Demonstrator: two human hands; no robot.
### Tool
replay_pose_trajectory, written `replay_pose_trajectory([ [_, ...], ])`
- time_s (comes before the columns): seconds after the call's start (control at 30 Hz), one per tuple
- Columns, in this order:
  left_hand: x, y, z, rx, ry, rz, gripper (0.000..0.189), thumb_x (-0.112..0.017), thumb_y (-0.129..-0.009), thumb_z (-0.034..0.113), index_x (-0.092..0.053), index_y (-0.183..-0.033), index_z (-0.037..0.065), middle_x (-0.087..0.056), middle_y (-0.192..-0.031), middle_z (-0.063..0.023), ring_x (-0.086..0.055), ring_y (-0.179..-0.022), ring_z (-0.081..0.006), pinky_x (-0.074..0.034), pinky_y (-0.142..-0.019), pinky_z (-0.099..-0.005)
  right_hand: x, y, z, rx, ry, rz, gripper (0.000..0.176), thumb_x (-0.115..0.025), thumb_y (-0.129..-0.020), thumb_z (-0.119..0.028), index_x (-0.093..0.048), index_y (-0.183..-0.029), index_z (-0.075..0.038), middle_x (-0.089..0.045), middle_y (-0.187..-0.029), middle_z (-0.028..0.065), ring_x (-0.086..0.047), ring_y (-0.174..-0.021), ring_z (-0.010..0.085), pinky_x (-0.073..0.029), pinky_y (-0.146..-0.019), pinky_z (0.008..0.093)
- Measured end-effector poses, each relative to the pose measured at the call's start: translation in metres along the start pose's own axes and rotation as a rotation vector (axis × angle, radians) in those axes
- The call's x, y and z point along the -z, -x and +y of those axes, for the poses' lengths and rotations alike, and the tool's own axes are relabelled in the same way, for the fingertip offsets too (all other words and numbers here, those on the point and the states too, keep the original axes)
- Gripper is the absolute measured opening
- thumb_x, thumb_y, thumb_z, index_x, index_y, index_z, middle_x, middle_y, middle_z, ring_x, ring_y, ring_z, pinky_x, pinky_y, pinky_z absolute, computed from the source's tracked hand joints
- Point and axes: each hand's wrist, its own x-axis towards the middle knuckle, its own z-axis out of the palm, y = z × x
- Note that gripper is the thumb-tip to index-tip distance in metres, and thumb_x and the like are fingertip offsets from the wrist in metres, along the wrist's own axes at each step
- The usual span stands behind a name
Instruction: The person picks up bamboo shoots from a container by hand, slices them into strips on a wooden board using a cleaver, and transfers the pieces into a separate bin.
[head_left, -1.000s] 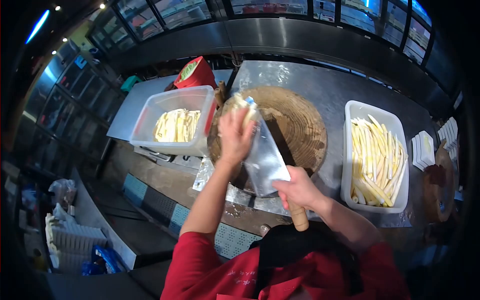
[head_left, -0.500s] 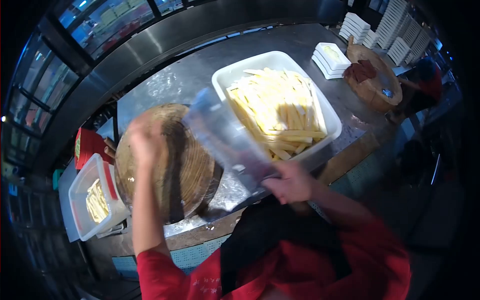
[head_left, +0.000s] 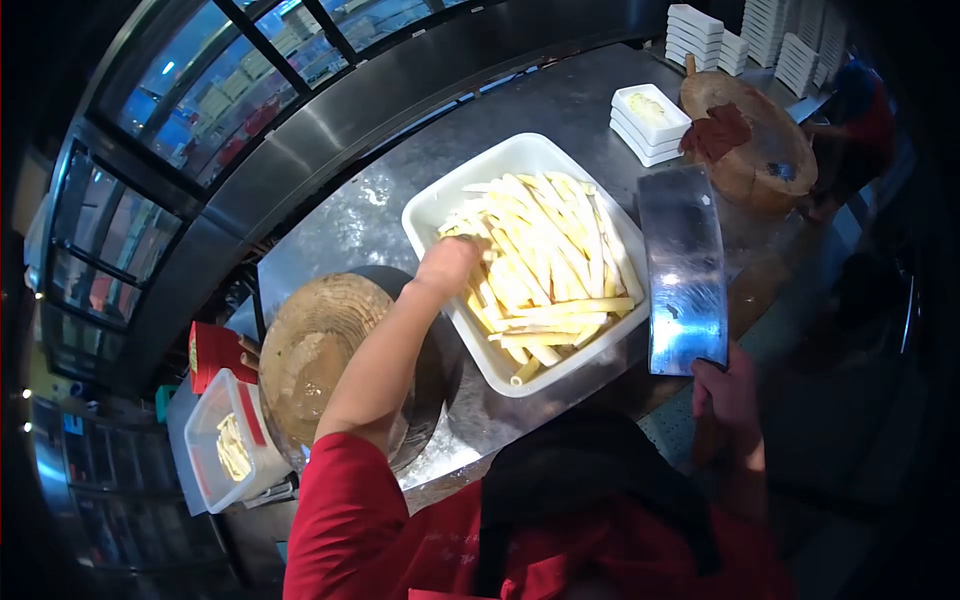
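Observation:
A white plastic tub (head_left: 520, 150) full of long pale yellow strips (head_left: 545, 250), which look like cut vegetable stalks, stands on the metal counter. My left hand (head_left: 450, 264) reaches in over its left side, fingers curled down and closed among the strips; the fingertips are hidden. To the right of the tub, my right hand (head_left: 727, 390) grips the handle of a cleaver (head_left: 686, 270). Its broad, wet blade points away from me, held up beside the tub's right wall. Left of the tub lies a round wooden chopping block (head_left: 320, 350).
A clear plastic box (head_left: 205, 460) with some pale strips sits at the far left, near a red box (head_left: 212, 352). White dishes (head_left: 650, 125) are stacked behind the tub. Another chopping block (head_left: 760, 150) bears a dark red cloth-like piece (head_left: 718, 133), with a person beside it.
My left hand has moved right from the chopping block into the tub. The cleaver in my right hand has swung from the tub's left front to its right side. The view has shifted.

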Motion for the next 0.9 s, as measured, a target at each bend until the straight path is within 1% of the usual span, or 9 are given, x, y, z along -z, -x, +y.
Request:
replay_pose_trajectory([
  [0.1,0.054,0.041,0.023,-0.151,0.318,0.477,0.035,-0.06,-0.08,-0.008,-0.064,-0.112,0.006,-0.066,-0.104,-0.0149,-0.064,-0.092,-0.0318,-0.052,-0.08,-0.0376,-0.011,-0.016,-0.015,-0.001,0.053,-0.099,0.007,-0.057,-0.083,-0.004,-0.058,-0.086,0.002,-0.053,-0.053,0.004,-0.049,-0.037,0.0114,-0.039,-0.036,0.0264],
  [0.17,0.088,0.083,0.034,-0.149,0.209,0.704,0.035,-0.063,-0.078,-0.01,-0.064,-0.108,0.006,-0.065,-0.106,-0.0143,-0.062,-0.091,-0.0326,-0.051,-0.078,-0.037,-0.027,-0.031,-0.023,0.016,0.084,-0.202,0.007,-0.058,-0.083,-0.004,-0.058,-0.087,0.002,-0.053,-0.053,0.0041,-0.049,-0.038,0.011,-0.039,-0.037,0.0263],
  [0.37,0.055,0.238,0.019,0.338,-0.25,0.642,0.035,-0.063,-0.079,0.004,-0.065,-0.113,0.013,-0.059,-0.1,-0.0111,-0.056,-0.087,-0.0304,-0.048,-0.075,-0.0398,-0.112,-0.056,-0.038,0.034,0.245,-0.666,0.012,-0.058,-0.086,-0.005,-0.059,-0.094,0.003,-0.056,-0.059,0.0036,-0.053,-0.042,0.0101,-0.043,-0.04,0.0263],
  [0.47,-0.007,0.29,0.015,0.562,-0.243,0.499,0.032,-0.058,-0.083,0.012,-0.065,-0.114,0.013,-0.054,-0.104,-0.0126,-0.054,-0.094,-0.0313,-0.048,-0.077,-0.0395,-0.172,-0.066,-0.037,0.013,0.413,-0.871,0.01,-0.058,-0.088,-0.01,-0.057,-0.088,0.001,-0.056,-0.06,0.0048,-0.054,-0.043,0.0108,-0.043,-0.041,0.0279],
  [0.53,-0.034,0.302,0.024,0.644,-0.11,0.618,0.032,-0.067,-0.079,0.007,-0.066,-0.111,0.011,-0.056,-0.1,-0.0125,-0.056,-0.092,-0.0321,-0.048,-0.079,-0.0402,-0.21,-0.068,-0.037,-0.006,0.504,-0.969,0.013,-0.058,-0.089,-0.012,-0.055,-0.085,0.0,-0.055,-0.06,0.0063,-0.054,-0.043,0.0116,-0.043,-0.041,0.0296],
  [0.63,-0.043,0.31,0.026,0.667,-0.017,0.838,0.029,-0.072,-0.077,0.006,-0.066,-0.105,0.007,-0.062,-0.1,-0.012,-0.059,-0.093,-0.0329,-0.05,-0.078,-0.039,-0.255,-0.065,-0.04,0.327,0.806,-1.103,0.018,-0.057,-0.088,-0.014,-0.053,-0.081,0.002,-0.057,-0.061,0.0166,-0.06,-0.05,0.0265,-0.046,-0.048,0.0388],
  [0.7,-0.047,0.315,0.023,0.65,0.012,0.881,0.022,-0.072,-0.077,0.006,-0.066,-0.099,0.006,-0.063,-0.096,-0.0118,-0.06,-0.09,-0.0329,-0.051,-0.077,-0.0392,-0.276,-0.065,-0.037,0.704,0.894,-1.198,0.019,-0.056,-0.086,-0.015,-0.053,-0.08,0.003,-0.058,-0.067,0.0258,-0.062,-0.067,0.0425,-0.048,-0.06,0.0465],
  [0.73,-0.049,0.315,0.024,0.67,0.011,0.891,0.022,-0.072,-0.077,0.006,-0.066,-0.099,0.006,-0.063,-0.096,-0.0118,-0.06,-0.09,-0.0329,-0.051,-0.077,-0.0392,-0.285,-0.061,-0.042,0.701,0.999,-1.243,0.017,-0.056,-0.085,-0.013,-0.055,-0.083,0.004,-0.059,-0.073,0.0286,-0.059,-0.079,0.0483,-0.048,-0.067,0.0497],
  [0.9,-0.054,0.309,0.023,0.684,-0.001,0.965,0.018,-0.071,-0.077,0.004,-0.063,-0.093,0.006,-0.063,-0.095,-0.0107,-0.06,-0.088,-0.0315,-0.051,-0.075,-0.0385,-0.279,-0.058,-0.057,0.87,1.087,-1.357,0.018,-0.058,-0.085,-0.013,-0.057,-0.084,0.005,-0.06,-0.072,0.0297,-0.061,-0.075,0.0475,-0.047,-0.066,0.0514],
])
